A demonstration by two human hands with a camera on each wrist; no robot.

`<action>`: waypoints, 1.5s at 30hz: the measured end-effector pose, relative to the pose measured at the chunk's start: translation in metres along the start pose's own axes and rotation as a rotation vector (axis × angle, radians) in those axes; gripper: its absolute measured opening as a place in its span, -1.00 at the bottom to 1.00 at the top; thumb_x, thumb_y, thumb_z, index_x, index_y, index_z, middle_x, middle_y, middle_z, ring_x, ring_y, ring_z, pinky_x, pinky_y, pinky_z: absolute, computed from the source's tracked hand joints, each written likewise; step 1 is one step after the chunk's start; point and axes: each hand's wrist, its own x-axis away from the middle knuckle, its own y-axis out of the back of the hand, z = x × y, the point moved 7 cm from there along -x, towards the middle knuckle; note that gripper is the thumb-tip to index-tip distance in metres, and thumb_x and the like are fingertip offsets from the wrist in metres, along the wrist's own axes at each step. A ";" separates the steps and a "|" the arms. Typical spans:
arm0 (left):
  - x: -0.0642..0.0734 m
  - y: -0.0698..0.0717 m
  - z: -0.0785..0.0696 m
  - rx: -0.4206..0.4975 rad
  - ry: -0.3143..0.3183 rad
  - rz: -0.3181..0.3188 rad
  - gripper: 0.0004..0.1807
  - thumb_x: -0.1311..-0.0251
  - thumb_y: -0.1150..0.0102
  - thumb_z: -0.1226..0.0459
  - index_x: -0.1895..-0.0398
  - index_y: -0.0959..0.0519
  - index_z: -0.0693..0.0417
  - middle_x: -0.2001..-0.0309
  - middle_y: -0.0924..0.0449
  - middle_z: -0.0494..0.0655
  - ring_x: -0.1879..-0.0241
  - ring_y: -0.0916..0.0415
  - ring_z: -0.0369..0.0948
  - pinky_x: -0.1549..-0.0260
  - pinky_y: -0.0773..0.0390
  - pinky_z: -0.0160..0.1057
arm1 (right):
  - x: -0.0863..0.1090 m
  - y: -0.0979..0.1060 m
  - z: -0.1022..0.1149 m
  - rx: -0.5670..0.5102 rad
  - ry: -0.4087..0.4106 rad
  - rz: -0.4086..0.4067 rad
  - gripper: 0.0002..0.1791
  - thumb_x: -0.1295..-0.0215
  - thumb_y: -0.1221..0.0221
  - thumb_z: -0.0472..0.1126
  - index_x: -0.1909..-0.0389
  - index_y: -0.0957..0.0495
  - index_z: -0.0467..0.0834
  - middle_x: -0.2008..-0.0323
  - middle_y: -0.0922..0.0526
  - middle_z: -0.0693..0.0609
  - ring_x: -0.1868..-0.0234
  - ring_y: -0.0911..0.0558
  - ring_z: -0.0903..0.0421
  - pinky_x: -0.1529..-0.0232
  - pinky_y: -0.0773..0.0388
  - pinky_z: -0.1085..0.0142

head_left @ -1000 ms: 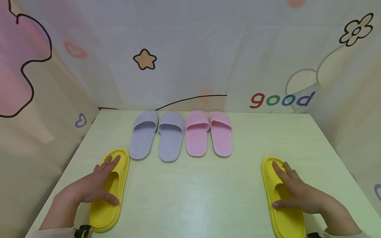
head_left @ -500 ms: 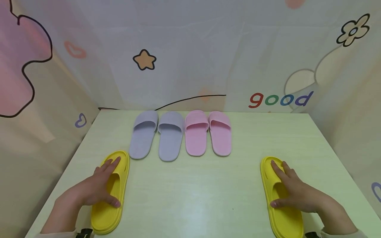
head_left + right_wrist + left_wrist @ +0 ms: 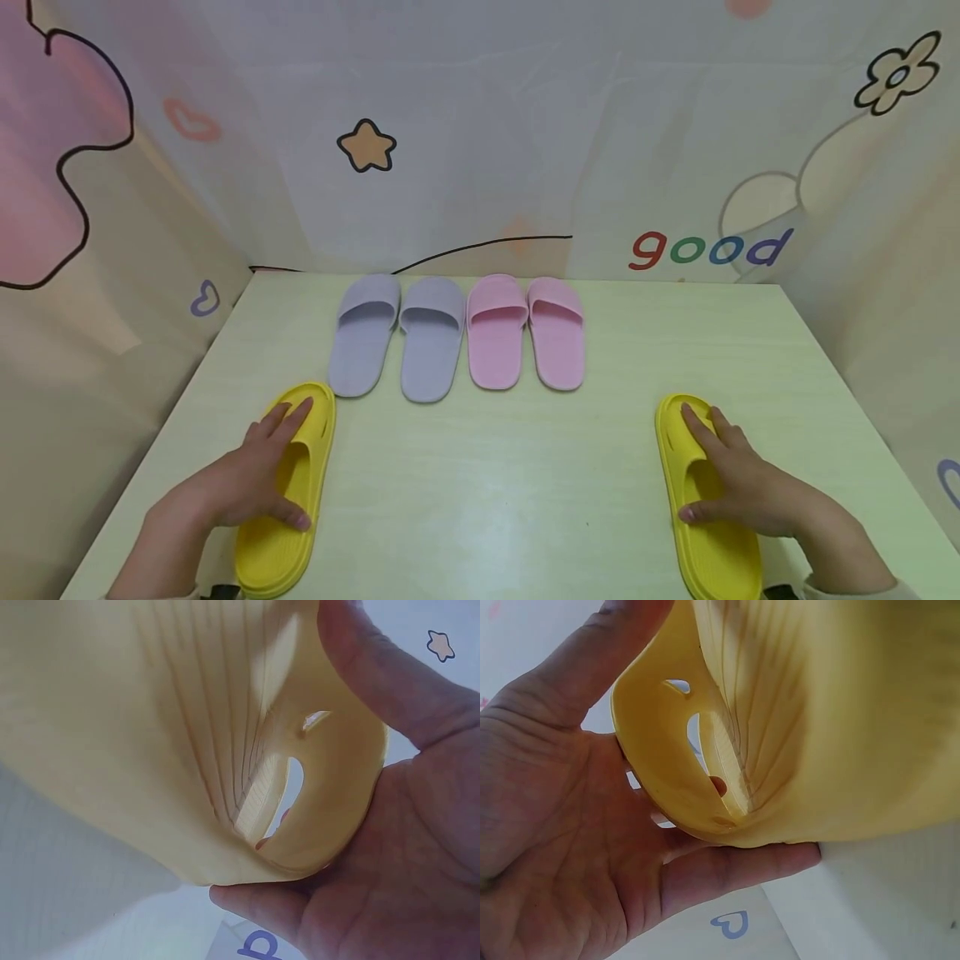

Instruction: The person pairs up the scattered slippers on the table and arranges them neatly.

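Note:
In the head view, my left hand (image 3: 251, 479) rests over a yellow slipper (image 3: 273, 558) at the table's left. Its straight fingers lie on the strap, and the thumb reaches across to the inner edge. My right hand (image 3: 753, 487) lies the same way on the matching yellow slipper (image 3: 720, 554) at the right. Both slippers sit on the table, toes pointing away. Each wrist view looks into the strap opening of a slipper (image 3: 660, 765), with the left palm (image 3: 562, 825) against the strap's rim; the right palm (image 3: 405, 847) likewise meets the other rim.
Grey-lilac slippers (image 3: 433, 358) and pink slippers (image 3: 495, 350) stand side by side along the back of the pale table (image 3: 487, 492). The left yellow slipper's toe almost meets the nearest lilac one. A printed curtain (image 3: 480, 150) hangs behind and at both sides.
The left yellow slipper has slid slightly to the right and towards me, with my left hand on it. The right hand and its slipper have barely shifted.

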 end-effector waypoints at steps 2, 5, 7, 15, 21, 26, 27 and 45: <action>0.000 -0.001 -0.001 0.000 0.006 0.001 0.69 0.43 -0.70 -0.20 -0.71 0.35 -0.25 -0.66 0.41 0.35 -0.53 0.31 0.57 -0.18 -0.30 0.59 | 0.000 0.000 0.000 -0.002 -0.005 0.003 0.52 0.04 -0.52 0.24 -0.69 0.39 0.00 -0.59 0.43 -0.52 -0.49 0.25 -0.71 -0.21 -0.06 -0.64; 0.000 -0.002 -0.002 -0.001 0.011 0.002 0.70 0.44 -0.70 -0.20 -0.71 0.35 -0.29 -0.66 0.42 0.33 -0.53 0.30 0.56 -0.18 -0.28 0.60 | 0.000 -0.001 0.000 -0.003 -0.013 0.007 0.52 0.04 -0.51 0.25 -0.69 0.40 0.01 -0.59 0.44 -0.50 -0.49 0.25 -0.71 -0.20 -0.10 -0.63; 0.001 -0.003 -0.003 -0.001 0.013 0.002 0.70 0.45 -0.70 -0.20 -0.71 0.35 -0.29 -0.67 0.43 0.32 -0.53 0.29 0.56 -0.18 -0.28 0.61 | 0.000 -0.002 0.001 -0.007 -0.014 0.010 0.52 0.03 -0.51 0.25 -0.69 0.40 0.01 -0.59 0.45 -0.50 -0.49 0.26 -0.70 -0.20 -0.11 -0.63; 0.002 -0.008 -0.008 -0.009 0.020 0.012 0.70 0.45 -0.70 -0.19 -0.71 0.35 -0.28 -0.67 0.42 0.31 -0.53 0.32 0.56 -0.17 -0.27 0.62 | 0.001 -0.004 0.006 0.014 0.007 -0.008 0.51 0.02 -0.51 0.25 -0.69 0.38 -0.02 -0.59 0.41 -0.52 -0.48 0.23 -0.73 -0.21 -0.10 -0.64; 0.002 -0.012 -0.011 -0.009 0.018 0.011 0.70 0.46 -0.71 -0.20 -0.71 0.33 -0.26 -0.67 0.41 0.30 -0.54 0.35 0.55 -0.20 -0.24 0.62 | 0.000 -0.006 0.009 0.030 0.007 -0.013 0.50 0.00 -0.49 0.27 -0.69 0.39 -0.03 -0.58 0.39 -0.54 -0.49 0.24 -0.73 -0.20 -0.07 -0.65; 0.001 -0.014 -0.014 -0.016 -0.001 -0.001 0.71 0.47 -0.71 -0.21 -0.71 0.33 -0.28 -0.67 0.38 0.29 -0.53 0.33 0.57 -0.17 -0.29 0.61 | -0.001 -0.009 0.012 0.030 0.000 -0.009 0.51 0.00 -0.48 0.29 -0.69 0.39 -0.04 -0.58 0.39 -0.54 -0.49 0.24 -0.73 -0.19 -0.08 -0.66; 0.001 -0.015 -0.015 -0.017 -0.006 -0.004 0.71 0.47 -0.71 -0.21 -0.71 0.33 -0.27 -0.67 0.38 0.29 -0.53 0.32 0.58 -0.17 -0.30 0.60 | -0.001 -0.009 0.012 0.031 -0.004 -0.008 0.51 0.01 -0.49 0.29 -0.69 0.40 -0.04 -0.58 0.39 -0.54 -0.49 0.24 -0.73 -0.19 -0.08 -0.66; 0.001 -0.021 -0.038 -0.064 -0.037 -0.023 0.70 0.49 -0.73 -0.21 -0.72 0.28 -0.24 -0.68 0.31 0.25 -0.53 0.28 0.58 -0.12 -0.45 0.51 | -0.003 -0.012 0.024 0.070 0.020 -0.032 0.53 0.03 -0.49 0.31 -0.69 0.38 -0.07 -0.56 0.30 -0.59 -0.46 0.19 -0.77 -0.18 -0.15 -0.65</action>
